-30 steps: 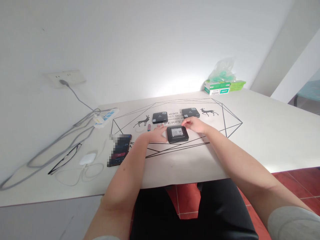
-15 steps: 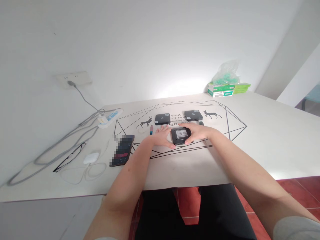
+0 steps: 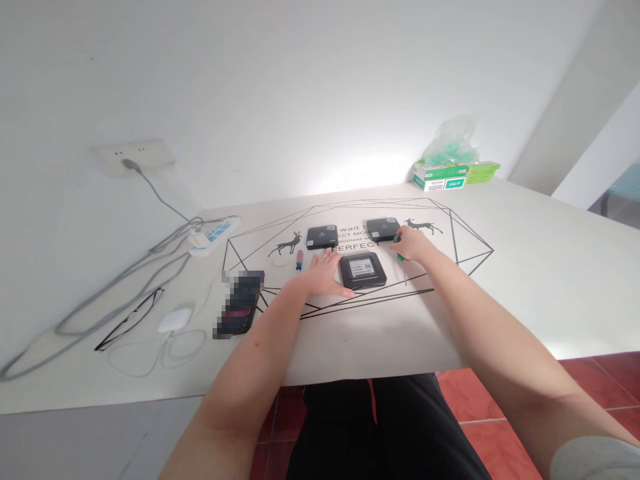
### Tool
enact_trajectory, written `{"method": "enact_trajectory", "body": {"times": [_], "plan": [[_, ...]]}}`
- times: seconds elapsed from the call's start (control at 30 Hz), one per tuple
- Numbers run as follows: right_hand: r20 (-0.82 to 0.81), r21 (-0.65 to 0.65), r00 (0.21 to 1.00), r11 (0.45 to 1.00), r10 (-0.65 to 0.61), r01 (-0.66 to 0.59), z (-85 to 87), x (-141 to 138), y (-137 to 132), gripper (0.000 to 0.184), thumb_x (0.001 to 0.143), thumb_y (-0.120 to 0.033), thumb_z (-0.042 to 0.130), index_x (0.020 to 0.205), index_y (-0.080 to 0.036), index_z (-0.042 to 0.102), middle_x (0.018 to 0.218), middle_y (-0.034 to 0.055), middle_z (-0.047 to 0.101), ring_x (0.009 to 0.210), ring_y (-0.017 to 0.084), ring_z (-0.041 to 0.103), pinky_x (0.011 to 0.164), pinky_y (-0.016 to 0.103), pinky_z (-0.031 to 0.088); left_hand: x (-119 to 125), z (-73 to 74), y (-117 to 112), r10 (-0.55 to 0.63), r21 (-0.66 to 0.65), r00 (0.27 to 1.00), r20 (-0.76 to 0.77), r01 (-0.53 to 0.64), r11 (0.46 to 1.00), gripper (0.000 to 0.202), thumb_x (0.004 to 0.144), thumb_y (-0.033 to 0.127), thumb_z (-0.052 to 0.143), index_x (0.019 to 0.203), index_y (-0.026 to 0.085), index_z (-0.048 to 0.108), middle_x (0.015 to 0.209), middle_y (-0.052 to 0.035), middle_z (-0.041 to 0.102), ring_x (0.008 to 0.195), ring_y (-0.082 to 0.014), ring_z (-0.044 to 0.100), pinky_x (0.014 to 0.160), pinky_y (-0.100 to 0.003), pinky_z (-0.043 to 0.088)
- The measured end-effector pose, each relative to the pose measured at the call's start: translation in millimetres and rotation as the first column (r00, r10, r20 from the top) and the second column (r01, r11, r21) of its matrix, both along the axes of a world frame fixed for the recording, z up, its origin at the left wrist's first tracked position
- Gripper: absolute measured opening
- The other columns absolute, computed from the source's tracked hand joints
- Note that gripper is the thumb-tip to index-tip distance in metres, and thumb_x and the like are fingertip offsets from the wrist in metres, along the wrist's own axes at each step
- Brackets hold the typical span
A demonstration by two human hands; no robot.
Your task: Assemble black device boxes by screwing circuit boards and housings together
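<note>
A black square box with a white label on its upper face point(image 3: 363, 269) lies on the printed mat in front of me. Fingers spread, my left hand point(image 3: 325, 274) rests flat on the mat at the box's left edge, thumb near its lower corner. To the right of the box, my right hand point(image 3: 411, 244) has its fingers closed round the green handle of a screwdriver point(image 3: 401, 257); the thin shaft points down toward me. Farther back lie two more black boxes, a left one point(image 3: 321, 237) and a right one point(image 3: 383, 229). A second screwdriver point(image 3: 299, 261) with a red and blue handle lies left of my left hand.
To the left are a phone point(image 3: 241, 305), glasses point(image 3: 129, 320), a white charger point(image 3: 175, 321) with its cable, and a power strip point(image 3: 213, 237) with grey cords. Green and white cartons point(image 3: 440, 177) with a plastic bag point(image 3: 453, 140) stand against the wall at the back right.
My right hand has left the labelled box, moved right, and closed on the green screwdriver. My left hand stays beside the box. The view has shifted slightly.
</note>
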State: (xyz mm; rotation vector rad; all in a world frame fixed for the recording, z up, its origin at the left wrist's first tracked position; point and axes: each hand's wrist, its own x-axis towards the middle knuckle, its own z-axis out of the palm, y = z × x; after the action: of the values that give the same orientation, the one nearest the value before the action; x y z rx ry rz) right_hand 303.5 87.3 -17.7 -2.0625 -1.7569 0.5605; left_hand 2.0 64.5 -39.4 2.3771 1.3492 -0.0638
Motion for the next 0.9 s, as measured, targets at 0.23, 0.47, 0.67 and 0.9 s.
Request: {"method": "enact_trajectory", "body": {"times": [0.23, 0.47, 0.67, 0.9], "plan": [[-0.56, 0.605, 0.724, 0.796, 0.403, 0.025, 5.3, -26, -6, 0.064, 0.095, -0.049, 0.062, 0.152, -0.028, 0.045, 0.126, 0.0104, 0.069, 0.088, 0.022, 0.074, 0.081, 0.04, 0.067, 2, -0.7, 1, -0.004, 0.002, 1.0, -0.003, 0.004, 1.0, 0.134, 0.071, 0.084, 0.077, 0.172, 0.019, 0.017, 0.183, -0.0199, 0.0, 0.169, -0.0383, -0.01, 0.135, -0.059, -0.003], [-0.249, 0.741, 0.755, 0.622, 0.606, -0.255, 17.2, -76, -2, 0.049, 0.096, -0.038, 0.065, 0.143, -0.027, 0.062, 0.128, 0.0091, 0.075, 0.09, 0.022, 0.071, 0.091, 0.046, 0.067, 6, 6.3, -3, 0.006, -0.001, 0.998, -0.057, -0.007, 1.0, 0.134, 0.073, 0.084, 0.076, 0.173, 0.019, 0.013, 0.183, -0.0192, -0.003, 0.168, -0.0385, -0.012, 0.134, -0.06, -0.003], [-0.127, 0.738, 0.775, 0.581, 0.619, -0.343, 20.7, -87, 6, 0.048, 0.097, -0.035, 0.061, 0.143, -0.024, 0.065, 0.138, 0.0113, 0.074, 0.092, 0.023, 0.073, 0.095, 0.047, 0.067, 6, 6.0, -3, -0.005, 0.0, 0.998, -0.064, 0.005, 1.0, 0.133, 0.075, 0.083, 0.074, 0.172, 0.017, 0.011, 0.183, -0.0208, -0.003, 0.168, -0.0379, -0.011, 0.134, -0.06, -0.004], [-0.097, 0.725, 0.758, 0.568, 0.645, -0.39, 16.9, -90, 5, 0.049, 0.095, -0.034, 0.065, 0.143, -0.026, 0.062, 0.136, 0.0117, 0.071, 0.09, 0.023, 0.07, 0.091, 0.046, 0.064, 3, 2.1, 0, -0.018, -0.005, 0.999, -0.037, 0.018, 1.0, 0.138, 0.073, 0.087, 0.072, 0.173, 0.016, 0.01, 0.183, -0.0216, -0.003, 0.168, -0.0376, -0.013, 0.134, -0.06, -0.003]]}}
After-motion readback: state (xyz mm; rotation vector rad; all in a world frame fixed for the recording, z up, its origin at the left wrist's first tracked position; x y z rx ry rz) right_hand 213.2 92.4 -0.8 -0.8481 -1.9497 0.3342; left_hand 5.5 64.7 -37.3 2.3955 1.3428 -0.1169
